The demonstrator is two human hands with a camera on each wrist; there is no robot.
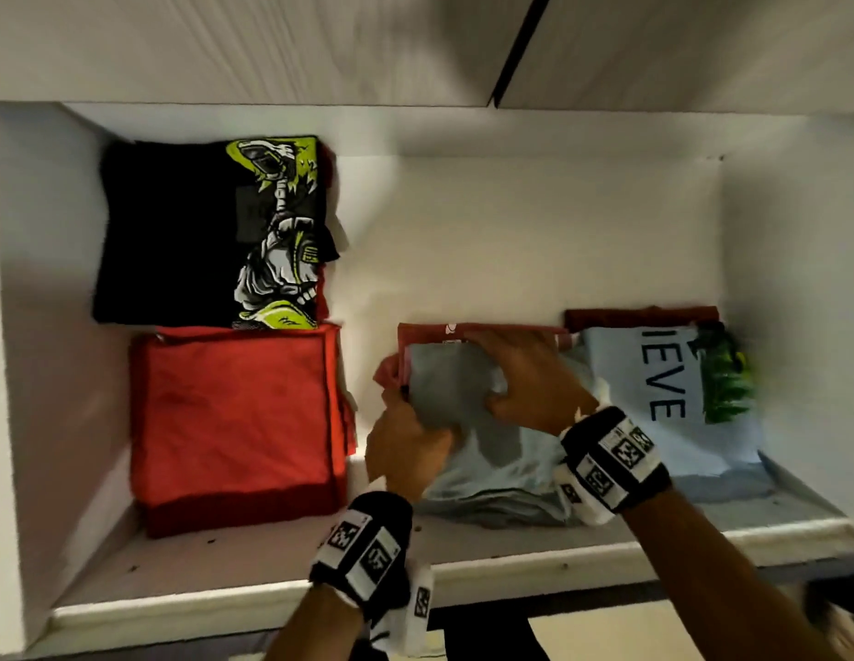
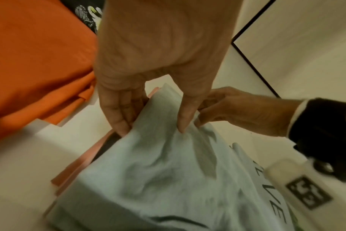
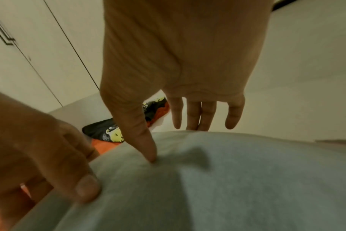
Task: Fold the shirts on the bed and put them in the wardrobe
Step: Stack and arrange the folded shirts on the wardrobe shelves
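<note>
A folded light blue shirt (image 1: 492, 460) lies in the middle of the white wardrobe shelf (image 1: 272, 555), on top of a red shirt (image 1: 425, 333). My left hand (image 1: 406, 446) pinches the shirt's left edge, thumb on top and fingers underneath; the left wrist view shows this grip (image 2: 152, 128) on the shirt (image 2: 168, 179). My right hand (image 1: 525, 379) holds the far part of the same shirt. In the right wrist view, the right hand (image 3: 176, 140) has its thumb on the cloth (image 3: 247, 187) and its fingers behind the raised far edge.
A red folded stack (image 1: 234, 417) sits front left, with a black shirt with a green print (image 1: 177, 231) behind it. To the right lies a light blue shirt lettered "IEVE" (image 1: 663, 388), with a green-printed piece (image 1: 730, 379) beside it. Wardrobe walls close both sides.
</note>
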